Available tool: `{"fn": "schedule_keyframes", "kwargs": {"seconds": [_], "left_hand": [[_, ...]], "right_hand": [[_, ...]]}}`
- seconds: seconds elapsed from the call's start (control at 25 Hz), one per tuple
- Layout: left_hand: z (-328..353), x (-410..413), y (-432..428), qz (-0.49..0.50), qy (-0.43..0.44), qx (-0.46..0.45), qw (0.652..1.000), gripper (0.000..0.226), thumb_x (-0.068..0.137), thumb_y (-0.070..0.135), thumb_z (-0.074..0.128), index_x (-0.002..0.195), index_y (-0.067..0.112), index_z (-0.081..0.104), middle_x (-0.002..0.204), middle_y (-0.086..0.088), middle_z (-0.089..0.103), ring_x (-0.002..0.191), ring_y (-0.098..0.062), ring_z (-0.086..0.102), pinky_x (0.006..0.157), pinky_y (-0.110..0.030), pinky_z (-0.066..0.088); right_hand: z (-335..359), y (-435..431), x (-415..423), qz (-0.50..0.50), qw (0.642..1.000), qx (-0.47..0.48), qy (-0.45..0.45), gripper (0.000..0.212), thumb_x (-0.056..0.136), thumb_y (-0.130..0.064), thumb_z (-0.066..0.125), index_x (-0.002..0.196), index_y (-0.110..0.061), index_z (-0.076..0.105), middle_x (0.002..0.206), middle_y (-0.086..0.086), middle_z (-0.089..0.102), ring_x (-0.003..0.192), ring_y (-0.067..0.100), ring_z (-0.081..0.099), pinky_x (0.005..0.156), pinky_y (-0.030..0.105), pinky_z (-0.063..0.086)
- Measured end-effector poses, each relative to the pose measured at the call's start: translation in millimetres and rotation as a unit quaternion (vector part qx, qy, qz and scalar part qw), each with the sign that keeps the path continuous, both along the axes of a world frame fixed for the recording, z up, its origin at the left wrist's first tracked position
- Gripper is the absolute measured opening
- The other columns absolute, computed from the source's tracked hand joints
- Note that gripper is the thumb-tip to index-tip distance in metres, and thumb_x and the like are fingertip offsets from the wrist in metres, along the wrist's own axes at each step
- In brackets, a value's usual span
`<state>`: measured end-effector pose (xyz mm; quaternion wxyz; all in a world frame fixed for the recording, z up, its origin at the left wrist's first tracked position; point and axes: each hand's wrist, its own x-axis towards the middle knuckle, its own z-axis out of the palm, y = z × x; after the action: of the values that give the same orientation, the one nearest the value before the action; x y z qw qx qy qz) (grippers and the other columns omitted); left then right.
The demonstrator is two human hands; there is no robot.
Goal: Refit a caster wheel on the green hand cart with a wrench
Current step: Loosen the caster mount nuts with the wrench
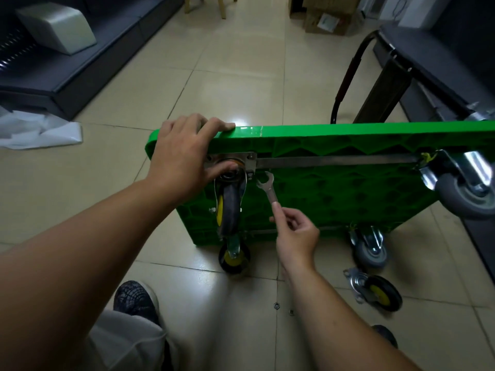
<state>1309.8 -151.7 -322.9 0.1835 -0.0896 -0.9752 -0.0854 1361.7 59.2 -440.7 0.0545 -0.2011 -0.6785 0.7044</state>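
Two hands of yours are at work on the green plastic hand cart, which stands on its long edge on the tiled floor, ribbed underside facing you. Your left hand grips the cart's upper edge near its left corner, fingers hooked over the top, thumb on the swivel head of the black caster wheel with a yellow hub. That caster's steel mounting plate sits against the underside there. Your right hand pinches the handle of the silver open-ended metal wrench, its jaws just beside the plate's lower right bolt; whether they touch it you cannot tell. Below the cart's lower right corner a loose black caster lies on the floor, and two small nuts lie below the cart's middle.
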Motion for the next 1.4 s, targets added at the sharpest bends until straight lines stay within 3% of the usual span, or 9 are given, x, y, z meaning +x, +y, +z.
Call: {"fn": "schedule_keyframes", "kwargs": {"seconds": [0.36, 0.6, 0.76, 0.96, 1.04, 1.12, 1.2, 1.32, 1.4], "left_hand": [[-0.1, -0.1, -1.1, 0.001, 0.013, -0.005, 1.0, 0.07, 0.081, 0.069, 0.059, 0.138, 0.028, 0.053, 0.118, -0.009, 0.057, 0.111, -0.03, 0.051, 0.094, -0.043, 0.033], [-1.5, -1.0, -1.7, -0.001, 0.013, -0.005, 1.0, 0.07, 0.082, 0.068, 0.058, 0.138, 0.027, 0.052, 0.118, -0.009, 0.057, 0.109, -0.03, 0.051, 0.093, -0.043, 0.034], [-2.2, -1.6, -2.6, -0.002, 0.019, -0.005, 1.0, 0.069, 0.082, 0.068, 0.059, 0.138, 0.027, 0.053, 0.117, -0.009, 0.057, 0.108, -0.031, 0.051, 0.091, -0.042, 0.034], [-1.1, -0.8, -1.2, 0.001, 0.013, -0.004, 1.0, 0.07, 0.081, 0.068, 0.058, 0.139, 0.029, 0.051, 0.12, -0.009, 0.056, 0.11, -0.03, 0.05, 0.093, -0.043, 0.034], [-0.2, -0.3, -0.2, 0.001, 0.014, 0.001, 1.0, 0.07, 0.081, 0.067, 0.06, 0.139, 0.029, 0.052, 0.12, -0.01, 0.057, 0.111, -0.031, 0.05, 0.094, -0.044, 0.034], [0.2, -0.1, 0.1, 0.001, 0.017, 0.0, 1.0, 0.07, 0.08, 0.067, 0.061, 0.139, 0.029, 0.052, 0.118, -0.01, 0.056, 0.11, -0.031, 0.05, 0.094, -0.044, 0.034], [-1.2, -1.7, -0.7, -0.002, 0.02, -0.004, 1.0, 0.07, 0.08, 0.068, 0.062, 0.137, 0.029, 0.053, 0.115, -0.01, 0.057, 0.109, -0.031, 0.052, 0.093, -0.044, 0.035], [-0.4, -2.0, -0.3, -0.001, 0.024, -0.001, 1.0, 0.069, 0.079, 0.069, 0.062, 0.135, 0.029, 0.054, 0.113, -0.009, 0.056, 0.106, -0.032, 0.052, 0.092, -0.044, 0.034], [-0.2, -1.9, -0.1, 0.001, 0.019, -0.002, 1.0, 0.07, 0.078, 0.07, 0.059, 0.136, 0.03, 0.053, 0.114, -0.008, 0.056, 0.107, -0.03, 0.052, 0.093, -0.044, 0.034]], "right_hand": [[-29.8, -36.3, -15.4, 0.011, 0.996, -0.083, 0.006, 0.012, 0.09, -0.024, 0.073, 0.089, -0.012, 0.072, 0.084, 0.001, 0.074, 0.081, 0.009, 0.071, 0.069, 0.015, 0.052], [-43.3, -57.8, -33.0, 0.035, 0.992, -0.122, -0.022, 0.024, 0.094, -0.022, 0.068, 0.086, 0.001, 0.067, 0.075, 0.004, 0.07, 0.066, 0.003, 0.064, 0.059, 0.015, 0.047], [-41.7, -63.3, -38.7, 0.054, 0.99, -0.131, -0.015, 0.02, 0.096, -0.019, 0.065, 0.081, -0.006, 0.065, 0.073, 0.001, 0.07, 0.064, 0.001, 0.064, 0.059, 0.014, 0.047], [-35.7, -37.8, -38.1, 0.046, 0.998, -0.02, 0.023, 0.02, 0.092, -0.031, 0.071, 0.081, -0.015, 0.067, 0.075, -0.004, 0.067, 0.072, 0.005, 0.063, 0.063, 0.021, 0.049], [-29.7, -14.8, -37.8, 0.047, 0.987, 0.143, 0.056, 0.024, 0.089, -0.043, 0.07, 0.084, -0.02, 0.068, 0.081, -0.007, 0.066, 0.085, 0.013, 0.06, 0.072, 0.034, 0.051], [-13.9, 11.4, -41.4, 0.032, 0.921, 0.359, 0.149, 0.03, 0.087, -0.048, 0.07, 0.086, -0.018, 0.069, 0.083, -0.007, 0.065, 0.087, 0.012, 0.053, 0.084, 0.036, 0.044], [18.3, 32.0, -51.1, 0.03, 0.823, 0.512, 0.245, 0.033, 0.086, -0.05, 0.071, 0.086, -0.016, 0.069, 0.083, -0.004, 0.066, 0.084, 0.017, 0.055, 0.085, 0.035, 0.034], [76.1, 40.3, -64.4, 0.07, 0.647, 0.677, 0.344, 0.031, 0.084, -0.047, 0.071, 0.084, -0.017, 0.067, 0.081, 0.0, 0.066, 0.084, 0.025, 0.058, 0.085, 0.039, 0.032], [100.9, 31.7, -69.3, 0.09, 0.551, 0.741, 0.373, 0.03, 0.08, -0.043, 0.075, 0.08, -0.015, 0.064, 0.077, 0.003, 0.063, 0.082, 0.028, 0.057, 0.086, 0.04, 0.032]]}}
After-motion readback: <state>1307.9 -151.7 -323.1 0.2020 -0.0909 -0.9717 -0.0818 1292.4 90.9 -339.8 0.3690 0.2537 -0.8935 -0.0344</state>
